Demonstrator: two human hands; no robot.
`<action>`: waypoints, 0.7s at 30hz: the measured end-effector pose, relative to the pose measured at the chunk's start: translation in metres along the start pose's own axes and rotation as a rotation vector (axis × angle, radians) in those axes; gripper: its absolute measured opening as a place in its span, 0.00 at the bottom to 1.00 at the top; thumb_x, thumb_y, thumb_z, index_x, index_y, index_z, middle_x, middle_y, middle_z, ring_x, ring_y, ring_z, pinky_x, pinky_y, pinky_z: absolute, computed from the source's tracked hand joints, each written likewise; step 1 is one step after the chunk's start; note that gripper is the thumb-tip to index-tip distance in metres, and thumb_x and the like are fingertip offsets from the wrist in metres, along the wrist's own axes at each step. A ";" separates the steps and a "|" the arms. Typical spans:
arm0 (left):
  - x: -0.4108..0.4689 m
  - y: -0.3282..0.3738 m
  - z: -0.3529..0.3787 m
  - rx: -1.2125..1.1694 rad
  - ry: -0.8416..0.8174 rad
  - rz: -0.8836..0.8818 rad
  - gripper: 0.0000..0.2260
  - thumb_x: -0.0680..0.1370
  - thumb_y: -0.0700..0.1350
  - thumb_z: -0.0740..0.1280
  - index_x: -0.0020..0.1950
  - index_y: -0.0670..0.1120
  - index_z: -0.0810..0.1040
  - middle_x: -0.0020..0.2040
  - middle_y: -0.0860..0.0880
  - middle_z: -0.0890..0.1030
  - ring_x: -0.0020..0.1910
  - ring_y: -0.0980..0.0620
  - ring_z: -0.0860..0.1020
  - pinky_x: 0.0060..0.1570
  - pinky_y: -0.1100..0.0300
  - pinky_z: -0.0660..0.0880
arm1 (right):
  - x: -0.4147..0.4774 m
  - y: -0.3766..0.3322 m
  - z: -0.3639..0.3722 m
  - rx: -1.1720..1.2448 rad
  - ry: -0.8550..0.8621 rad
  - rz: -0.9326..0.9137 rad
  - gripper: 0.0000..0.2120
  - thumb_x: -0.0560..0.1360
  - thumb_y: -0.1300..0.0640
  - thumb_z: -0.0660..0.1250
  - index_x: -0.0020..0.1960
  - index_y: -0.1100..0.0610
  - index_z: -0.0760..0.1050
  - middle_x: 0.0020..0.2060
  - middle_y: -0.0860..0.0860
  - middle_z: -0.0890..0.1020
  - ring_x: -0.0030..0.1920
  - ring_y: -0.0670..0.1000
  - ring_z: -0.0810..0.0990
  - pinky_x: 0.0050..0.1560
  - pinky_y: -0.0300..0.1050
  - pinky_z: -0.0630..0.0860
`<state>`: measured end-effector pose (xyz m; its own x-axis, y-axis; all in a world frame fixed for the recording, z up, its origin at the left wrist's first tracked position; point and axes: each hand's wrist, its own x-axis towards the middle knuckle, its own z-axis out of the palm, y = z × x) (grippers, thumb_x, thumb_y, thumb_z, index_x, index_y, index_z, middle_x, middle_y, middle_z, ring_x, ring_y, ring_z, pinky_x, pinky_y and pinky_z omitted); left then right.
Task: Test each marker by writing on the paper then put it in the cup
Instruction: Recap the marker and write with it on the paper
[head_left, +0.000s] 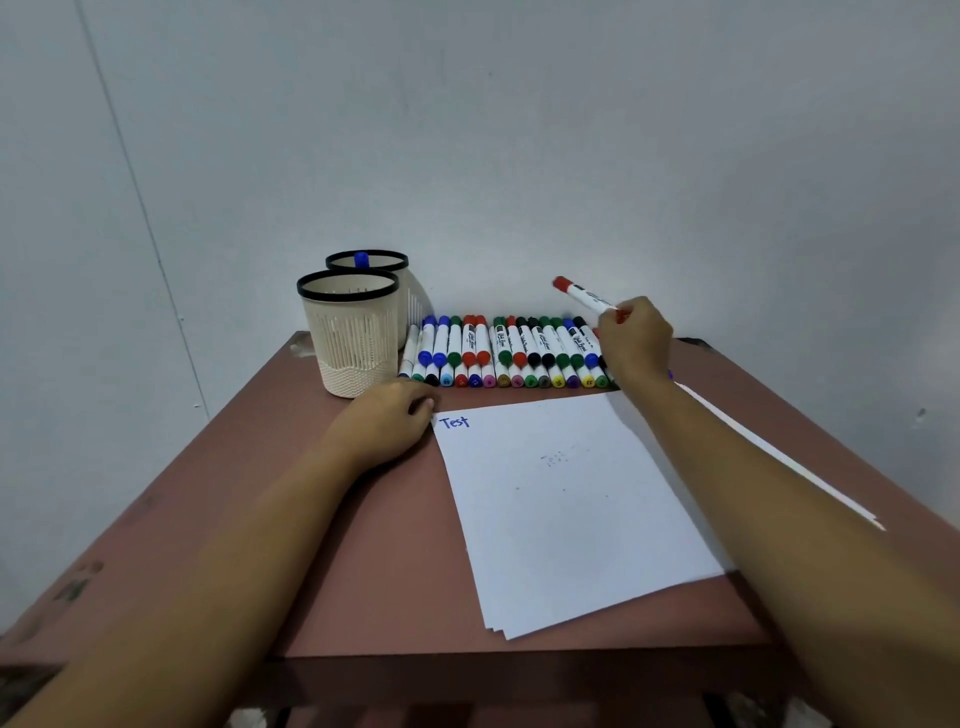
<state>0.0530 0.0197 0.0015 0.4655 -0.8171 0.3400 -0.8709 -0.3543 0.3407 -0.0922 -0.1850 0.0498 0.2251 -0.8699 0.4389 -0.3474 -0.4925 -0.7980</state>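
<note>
My right hand (636, 343) grips a red-capped white marker (579, 293), lifted above the right end of the marker rows, cap pointing up and left. Several markers (498, 345) with coloured caps lie in two rows at the table's far edge. The white paper stack (566, 499) lies in front of them, with "Test" written in blue at its top left corner. My left hand (389, 423) rests on the table, fingers curled, touching that paper corner. Two cream cups with black rims stand at the far left: the near cup (350, 338) and the far cup (395, 280), which holds a blue marker (361, 259).
The small reddish-brown table (363, 545) stands against a pale wall. Its front edge drops off near the bottom of the view. A thin white strip (779, 457) lies along the right side beyond my right forearm.
</note>
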 end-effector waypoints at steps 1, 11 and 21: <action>0.000 0.001 0.000 -0.012 0.026 0.004 0.14 0.80 0.42 0.58 0.64 0.43 0.75 0.60 0.45 0.78 0.57 0.50 0.74 0.54 0.62 0.67 | -0.007 -0.008 0.000 0.073 -0.016 -0.004 0.10 0.78 0.60 0.59 0.56 0.64 0.73 0.46 0.55 0.78 0.34 0.47 0.72 0.29 0.37 0.66; -0.005 0.012 0.001 -0.068 0.246 0.202 0.20 0.76 0.44 0.67 0.66 0.38 0.71 0.58 0.42 0.76 0.57 0.44 0.73 0.57 0.55 0.69 | -0.085 -0.049 0.014 0.435 -0.337 0.128 0.11 0.77 0.56 0.62 0.36 0.56 0.72 0.30 0.50 0.72 0.32 0.48 0.69 0.36 0.41 0.68; -0.007 0.022 0.001 -0.079 0.183 0.218 0.06 0.79 0.44 0.60 0.51 0.42 0.71 0.37 0.51 0.70 0.34 0.49 0.69 0.35 0.58 0.63 | -0.096 -0.036 0.032 0.712 -0.576 0.226 0.13 0.76 0.51 0.67 0.37 0.57 0.74 0.27 0.49 0.72 0.28 0.46 0.68 0.31 0.40 0.64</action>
<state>0.0301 0.0172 0.0058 0.2958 -0.7718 0.5628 -0.9418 -0.1370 0.3072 -0.0722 -0.0833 0.0232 0.7015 -0.7020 0.1226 0.1570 -0.0155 -0.9875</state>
